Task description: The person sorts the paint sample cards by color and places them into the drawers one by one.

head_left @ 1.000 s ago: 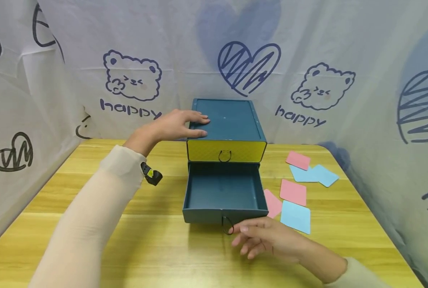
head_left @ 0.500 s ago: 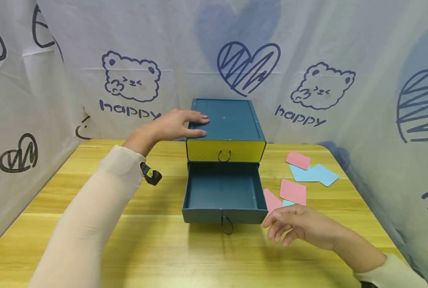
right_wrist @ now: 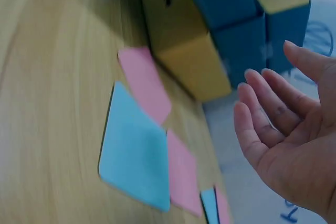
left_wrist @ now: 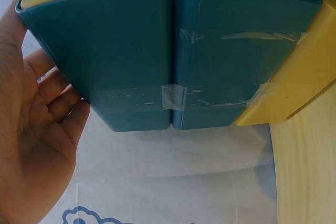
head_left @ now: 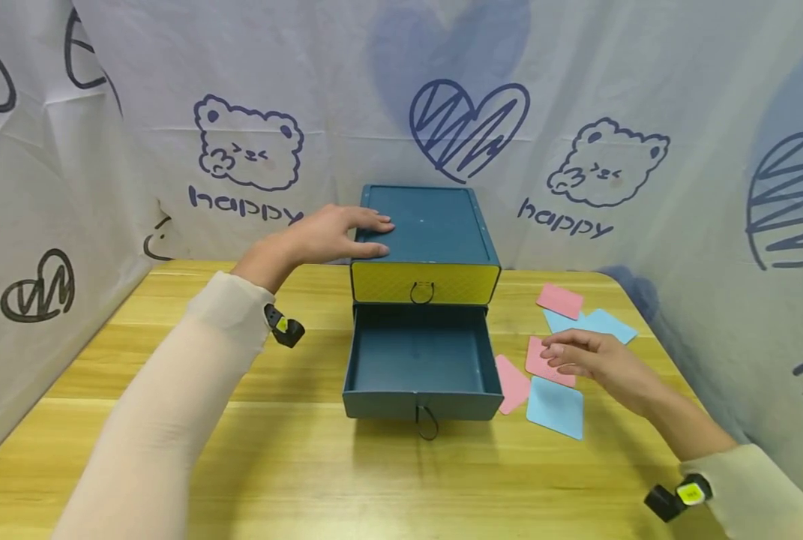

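A dark blue drawer box (head_left: 428,217) stands on the table, its yellow-fronted top drawer (head_left: 388,283) closed. Below that, a blue drawer (head_left: 414,360) is pulled out with nothing in it, a black loop (head_left: 427,439) hanging from its front. My left hand (head_left: 334,232) rests on the left edge of the box's top, fingers spread. In the left wrist view, a yellow lowest section (left_wrist: 299,77) shows under the blue ones. My right hand (head_left: 597,360), fingers loosely bent and holding nothing, hovers over a pink card (head_left: 541,370). A blue card (head_left: 555,409) lies just in front.
Another pink card (head_left: 511,386) lies beside the drawer's right front corner. Farther back are a pink card (head_left: 560,300) and blue cards (head_left: 610,324), partly overlapping. A white printed cloth (head_left: 347,90) hangs behind and beside the wooden table (head_left: 293,465).
My right hand has left the drawer's loop and moved right and back, over the cards. My left hand stays on the box, and the drawer remains pulled out.
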The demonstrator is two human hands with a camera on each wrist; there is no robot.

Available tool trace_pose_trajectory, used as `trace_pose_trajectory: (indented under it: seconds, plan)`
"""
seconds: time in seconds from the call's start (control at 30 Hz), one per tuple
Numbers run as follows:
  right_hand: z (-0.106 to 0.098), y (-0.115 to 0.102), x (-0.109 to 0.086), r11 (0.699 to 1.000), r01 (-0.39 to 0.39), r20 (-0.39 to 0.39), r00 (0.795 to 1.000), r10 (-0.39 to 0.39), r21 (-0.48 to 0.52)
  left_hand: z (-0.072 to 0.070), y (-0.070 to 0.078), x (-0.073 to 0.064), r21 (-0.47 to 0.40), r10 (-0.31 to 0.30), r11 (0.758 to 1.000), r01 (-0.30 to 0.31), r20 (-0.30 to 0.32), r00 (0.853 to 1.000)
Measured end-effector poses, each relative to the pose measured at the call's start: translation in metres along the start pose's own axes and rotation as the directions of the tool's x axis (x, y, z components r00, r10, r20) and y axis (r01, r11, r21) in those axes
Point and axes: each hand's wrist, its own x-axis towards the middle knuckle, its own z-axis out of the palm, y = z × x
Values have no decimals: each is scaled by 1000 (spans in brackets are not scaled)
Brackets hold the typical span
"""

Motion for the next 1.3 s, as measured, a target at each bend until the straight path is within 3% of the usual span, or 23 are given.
trace_pose_trajectory:
  seconds: [0.13, 0.23, 0.47, 0.67, 1.1, 1.3]
  plan:
    - [-10, 14, 9, 994, -6, -85, 996, -3, -106, 0, 0, 0, -6, -1, 1000, 1, -3, 1000]
    - [-15, 25, 16, 970, -23, -134, 991, -10, -241, 0, -1, 0, -7, -3, 1000, 2, -7, 1000]
    - [-19, 53, 32, 847, -7, -113, 992, -63, -532, 3, -2, -1, -15, -1, 1000, 1, -9, 1000]
    - [-18, 69, 48, 742, 67, -54, 989, -138, -667, 3, -3, -3, -11, -4, 1000, 4, -11, 1000]
    - [-18, 88, 55, 693, 50, -61, 989, -135, -719, 3, 0, -3, -9, -4, 1000, 4, -12, 1000]
    - [-16, 85, 56, 689, 51, -71, 987, -147, -723, 3, -1, -3, -12, -7, 1000, 6, -13, 1000]
